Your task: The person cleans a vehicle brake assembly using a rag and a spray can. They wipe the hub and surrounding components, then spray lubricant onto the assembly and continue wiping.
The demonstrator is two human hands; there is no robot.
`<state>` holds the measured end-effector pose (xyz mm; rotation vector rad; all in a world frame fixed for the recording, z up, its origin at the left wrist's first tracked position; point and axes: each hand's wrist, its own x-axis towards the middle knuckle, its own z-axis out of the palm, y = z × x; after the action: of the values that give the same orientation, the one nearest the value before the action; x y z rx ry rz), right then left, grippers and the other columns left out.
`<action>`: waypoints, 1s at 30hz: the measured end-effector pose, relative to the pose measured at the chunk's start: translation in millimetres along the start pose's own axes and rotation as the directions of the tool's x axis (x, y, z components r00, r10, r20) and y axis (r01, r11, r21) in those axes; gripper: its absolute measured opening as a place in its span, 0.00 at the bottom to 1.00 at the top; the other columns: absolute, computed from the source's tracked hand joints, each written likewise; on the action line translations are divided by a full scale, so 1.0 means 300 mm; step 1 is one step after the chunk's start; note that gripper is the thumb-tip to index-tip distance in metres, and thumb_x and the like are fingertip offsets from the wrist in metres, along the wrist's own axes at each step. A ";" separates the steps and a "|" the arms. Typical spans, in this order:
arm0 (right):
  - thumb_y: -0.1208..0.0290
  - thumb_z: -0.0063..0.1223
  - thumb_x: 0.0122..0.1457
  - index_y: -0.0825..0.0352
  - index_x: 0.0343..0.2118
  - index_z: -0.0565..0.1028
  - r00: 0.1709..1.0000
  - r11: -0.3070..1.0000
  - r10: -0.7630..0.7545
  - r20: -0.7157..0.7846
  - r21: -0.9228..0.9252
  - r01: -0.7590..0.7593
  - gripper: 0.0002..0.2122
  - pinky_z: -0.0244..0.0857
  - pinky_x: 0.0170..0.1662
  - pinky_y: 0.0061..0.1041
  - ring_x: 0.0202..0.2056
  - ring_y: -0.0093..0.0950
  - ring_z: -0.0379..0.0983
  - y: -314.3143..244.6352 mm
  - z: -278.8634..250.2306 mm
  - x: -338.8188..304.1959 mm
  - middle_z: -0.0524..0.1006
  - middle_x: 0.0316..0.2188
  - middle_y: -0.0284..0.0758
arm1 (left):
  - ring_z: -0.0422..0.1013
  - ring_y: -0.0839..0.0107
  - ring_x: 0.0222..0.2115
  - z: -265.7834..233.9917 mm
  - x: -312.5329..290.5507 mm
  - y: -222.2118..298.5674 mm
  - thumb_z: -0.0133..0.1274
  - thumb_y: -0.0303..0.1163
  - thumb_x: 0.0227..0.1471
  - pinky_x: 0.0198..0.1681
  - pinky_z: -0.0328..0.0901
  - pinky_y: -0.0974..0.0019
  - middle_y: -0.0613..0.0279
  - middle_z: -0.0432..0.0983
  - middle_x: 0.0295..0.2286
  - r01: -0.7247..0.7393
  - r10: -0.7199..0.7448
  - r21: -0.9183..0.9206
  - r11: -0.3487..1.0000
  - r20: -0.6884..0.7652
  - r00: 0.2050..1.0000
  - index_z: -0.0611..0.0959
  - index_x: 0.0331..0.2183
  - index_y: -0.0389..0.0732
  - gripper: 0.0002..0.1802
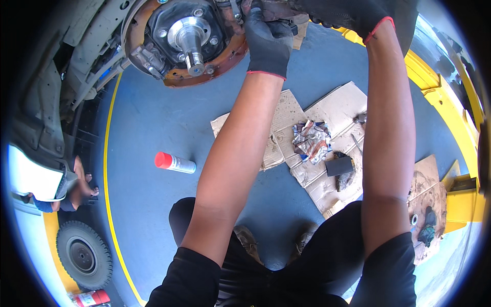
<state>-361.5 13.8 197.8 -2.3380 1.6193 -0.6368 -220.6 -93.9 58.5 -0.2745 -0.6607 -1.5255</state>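
Observation:
My left hand (270, 45), in a black glove with a red cuff, is raised to the vehicle's underside beside the brake assembly. Its fingers curl around something dark that the glove mostly hides. My right hand (353, 16), gloved alike, reaches up at the top edge; its fingers look bent around a dark part, which I cannot make out. The brake assembly (174, 36) has a bare metal spindle (192, 51) pointing down toward me, bolts around a flange, and a rusty curved brake shoe (204, 79). A dark panel (407, 25) hangs behind my right wrist.
A spray can (175, 162) with a red cap lies on the blue floor. Cardboard sheets (337, 100) carry a crumpled rag (312, 140) and a dark block (339, 166). A yellow frame (427, 77) stands right. At left are a wheel (83, 254) and another person (76, 189).

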 end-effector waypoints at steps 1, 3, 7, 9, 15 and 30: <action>0.75 0.53 0.62 0.67 0.40 0.86 1.000 0.999 -0.011 -0.015 -0.036 0.010 0.10 0.65 0.24 0.25 0.22 0.17 0.70 -0.009 -0.009 -0.009 0.77 0.19 0.29 | 0.80 0.58 0.47 0.024 -0.012 -0.003 0.50 0.41 0.70 0.51 0.77 0.52 0.56 0.84 0.48 -0.002 0.002 0.063 0.998 0.001 1.000 0.83 0.52 0.46 0.16; 0.73 0.54 0.62 0.68 0.39 0.86 0.985 0.942 -0.167 -0.050 0.286 0.175 0.10 0.68 0.26 0.29 0.23 0.24 0.75 -0.065 0.098 0.051 0.79 0.20 0.36 | 0.78 0.55 0.52 -0.168 -0.008 0.161 0.47 0.41 0.71 0.56 0.75 0.51 0.53 0.83 0.52 0.092 -0.089 -0.008 0.996 0.190 0.978 0.82 0.55 0.44 0.19; 0.70 0.57 0.61 0.71 0.37 0.85 0.723 0.779 -0.609 -0.325 -0.416 0.469 0.10 0.73 0.33 0.36 0.29 0.42 0.82 0.049 0.232 0.145 0.82 0.26 0.50 | 0.77 0.53 0.55 -0.081 -0.028 0.033 0.44 0.44 0.71 0.62 0.70 0.48 0.51 0.81 0.55 0.260 -0.235 -0.144 0.955 0.169 0.957 0.79 0.60 0.39 0.25; 0.68 0.58 0.61 0.74 0.35 0.83 0.837 0.921 -0.370 -0.403 -0.277 0.273 0.11 0.75 0.39 0.38 0.34 0.50 0.82 -0.041 0.292 0.144 0.82 0.30 0.54 | 0.79 0.53 0.53 -0.069 -0.038 0.074 0.43 0.46 0.72 0.62 0.70 0.48 0.50 0.83 0.53 0.287 -0.266 -0.155 0.945 0.141 0.954 0.80 0.59 0.37 0.27; 0.64 0.61 0.63 0.73 0.42 0.81 0.955 0.565 -0.056 -0.292 0.779 0.271 0.14 0.77 0.46 0.38 0.44 0.44 0.83 -0.156 0.286 0.102 0.82 0.40 0.55 | 0.80 0.60 0.49 -0.019 -0.003 0.089 0.46 0.45 0.73 0.58 0.72 0.54 0.57 0.84 0.50 0.078 -0.102 0.116 0.990 0.219 0.970 0.82 0.57 0.40 0.23; 0.67 0.59 0.65 0.70 0.41 0.85 0.876 0.964 0.135 -0.463 0.264 -0.008 0.11 0.73 0.40 0.44 0.36 0.56 0.80 -0.369 0.157 0.045 0.80 0.31 0.57 | 0.80 0.64 0.45 0.076 0.017 0.158 0.47 0.47 0.73 0.57 0.73 0.56 0.58 0.85 0.44 0.408 -0.463 -0.520 0.750 0.028 0.886 0.83 0.54 0.43 0.21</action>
<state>-243.3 38.7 205.9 -2.0200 1.6710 -1.4072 -180.1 -82.7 90.5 -0.4638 -0.2182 -2.1549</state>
